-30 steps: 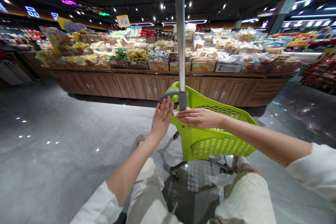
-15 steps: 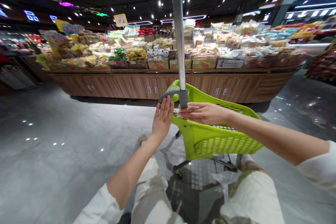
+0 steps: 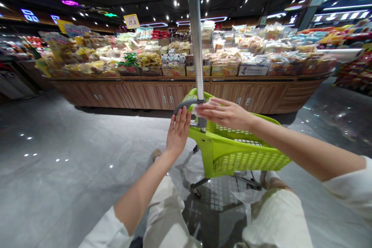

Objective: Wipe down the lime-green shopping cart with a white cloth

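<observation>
A lime-green shopping cart [image 3: 250, 159] with a perforated basket stands in front of me. A metal pole [image 3: 195, 35] rises from its corner, joined by a grey curved handle [image 3: 186, 104]. My left hand [image 3: 178, 133] lies with fingers stretched flat against the handle's near side, holding nothing. My right hand [image 3: 225, 114] is closed on a white wipe [image 3: 214, 100] and presses it to the grey fitting around the pole, its fingers covering part of it. Much of the wipe is hidden under the fingers.
A long wooden display counter [image 3: 159, 95] stands beyond the cart, piled with packaged snacks [image 3: 226, 62] and a yellow price sign [image 3: 131, 21]. Cart wheels [image 3: 195, 190] rest on the glossy grey floor [image 3: 72, 186], between my legs. More shelves of goods [image 3: 357, 71] are at the right.
My right hand has moved up the grey fitting with the white wipe, uncovering its lower end. My left hand stays against the handle. The view has shifted slightly.
</observation>
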Demonstrator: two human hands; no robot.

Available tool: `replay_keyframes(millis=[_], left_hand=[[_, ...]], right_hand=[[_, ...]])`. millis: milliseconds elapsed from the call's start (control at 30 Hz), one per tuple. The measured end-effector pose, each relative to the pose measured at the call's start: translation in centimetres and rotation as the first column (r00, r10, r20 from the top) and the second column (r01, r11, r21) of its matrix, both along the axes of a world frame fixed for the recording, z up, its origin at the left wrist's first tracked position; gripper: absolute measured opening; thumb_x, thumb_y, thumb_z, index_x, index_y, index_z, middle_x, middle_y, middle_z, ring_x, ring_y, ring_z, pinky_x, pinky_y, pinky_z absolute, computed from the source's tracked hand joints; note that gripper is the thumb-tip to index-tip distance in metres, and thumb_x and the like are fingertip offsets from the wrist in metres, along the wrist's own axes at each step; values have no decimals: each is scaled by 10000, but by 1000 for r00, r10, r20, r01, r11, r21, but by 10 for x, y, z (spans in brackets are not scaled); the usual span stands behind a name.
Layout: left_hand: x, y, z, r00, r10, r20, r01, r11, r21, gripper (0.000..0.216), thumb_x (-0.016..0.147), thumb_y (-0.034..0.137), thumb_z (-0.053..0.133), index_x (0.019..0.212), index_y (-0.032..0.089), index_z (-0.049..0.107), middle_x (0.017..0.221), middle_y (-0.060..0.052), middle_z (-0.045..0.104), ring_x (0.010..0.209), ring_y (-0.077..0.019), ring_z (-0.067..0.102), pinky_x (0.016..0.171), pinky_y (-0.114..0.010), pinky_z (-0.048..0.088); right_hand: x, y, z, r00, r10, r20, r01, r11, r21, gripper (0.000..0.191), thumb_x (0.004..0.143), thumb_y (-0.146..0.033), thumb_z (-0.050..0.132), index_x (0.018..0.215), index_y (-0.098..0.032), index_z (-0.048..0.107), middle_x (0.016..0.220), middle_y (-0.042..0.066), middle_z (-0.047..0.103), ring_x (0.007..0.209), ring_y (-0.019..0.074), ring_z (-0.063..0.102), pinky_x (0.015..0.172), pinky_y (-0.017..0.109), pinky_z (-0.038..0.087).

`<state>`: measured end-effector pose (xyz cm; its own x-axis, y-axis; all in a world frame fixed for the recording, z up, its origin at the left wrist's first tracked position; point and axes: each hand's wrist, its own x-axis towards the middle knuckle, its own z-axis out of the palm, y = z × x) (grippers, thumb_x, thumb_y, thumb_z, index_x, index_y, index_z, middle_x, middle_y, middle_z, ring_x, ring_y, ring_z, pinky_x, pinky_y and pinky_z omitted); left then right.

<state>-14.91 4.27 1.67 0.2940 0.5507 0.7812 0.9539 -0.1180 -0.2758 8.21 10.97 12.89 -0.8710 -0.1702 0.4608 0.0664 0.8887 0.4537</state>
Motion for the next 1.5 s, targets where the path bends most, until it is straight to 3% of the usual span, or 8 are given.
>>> replay_keyframes(millis=[100, 333, 567, 800, 1000, 1100, 1267, 1500], left_hand=[[1, -1, 1, 1000, -15, 17, 15, 1000, -6, 778, 924, 28, 389, 1565, 115, -44, 1612, -194, 165, 1502, -251, 145, 1224, -480, 247], [0, 0, -1, 1000, -14, 11, 14, 1000, -11, 777, 935, 40, 390, 1565, 127, -57, 1615, -201, 129, 1500, -264, 138, 1217, -494, 262], [1, -1, 0, 1000, -17, 17, 17, 999, -31, 787, 923, 23, 394, 1564, 114, -52, 1608, -212, 118, 1498, -266, 121, 1214, -512, 249], [-1, 0, -2, 1000, -21, 11, 21, 999, -24, 742, 921, 13, 354, 1565, 86, -9, 1604, -219, 115, 1492, -270, 134, 1215, -520, 256], [-1, 1, -2, 1000, -26, 16, 26, 1000, -10, 747, 924, 12, 358, 1565, 85, -17, 1607, -217, 128, 1497, -271, 112, 1214, -513, 271], [1, 3, -5, 999, -1, 39, 0, 1000, 28, 754, 924, 1, 349, 1562, 82, -43, 1608, -216, 130, 1497, -269, 86, 1210, -487, 296], [6, 5, -11, 993, 20, 114, -26, 998, 56, 748, 928, 5, 353, 1568, 101, -23, 1614, -209, 127, 1496, -272, 101, 1200, -468, 326], [8, 4, -9, 993, 37, 114, -44, 997, 57, 718, 942, 10, 341, 1561, 66, -19, 1602, -228, 142, 1494, -276, 86, 1205, -485, 311]], right_hand=[[-5, 1, 16, 994, -47, -100, 45, 999, -25, 574, 1007, -124, 425, 1541, -291, 293, 1499, 7, 494, 1445, 142, 356, 1249, 410, 249], [1, -6, -31, 991, 61, 118, -61, 998, -2, 449, 1021, -198, 422, 1469, -178, 442, 1442, 62, 556, 1367, 135, 478, 1221, 328, 325], [-1, -1, 12, 998, -40, -43, 40, 999, -4, 509, 1012, -141, 421, 1510, -239, 373, 1488, 37, 503, 1443, 161, 358, 1246, 413, 266], [3, -7, -44, 991, 89, 101, -88, 996, -15, 457, 1002, -176, 457, 1459, -189, 462, 1432, 64, 567, 1372, 131, 471, 1209, 321, 346], [1, -1, 7, 998, -27, -60, 28, 999, 20, 537, 999, -135, 456, 1515, -253, 363, 1490, 22, 504, 1441, 143, 361, 1243, 376, 269], [2, -2, -1, 996, -44, -77, 48, 998, 47, 532, 999, -121, 447, 1516, -212, 360, 1492, 41, 499, 1451, 156, 345, 1247, 387, 264], [5, -7, -31, 993, 45, 111, -48, 999, 22, 449, 1014, -189, 434, 1463, -171, 451, 1455, 57, 544, 1390, 140, 449, 1224, 331, 318], [2, -2, 11, 997, -40, -71, 40, 999, -2, 526, 1007, -134, 436, 1517, -241, 358, 1494, 29, 499, 1447, 147, 350, 1244, 388, 266]])
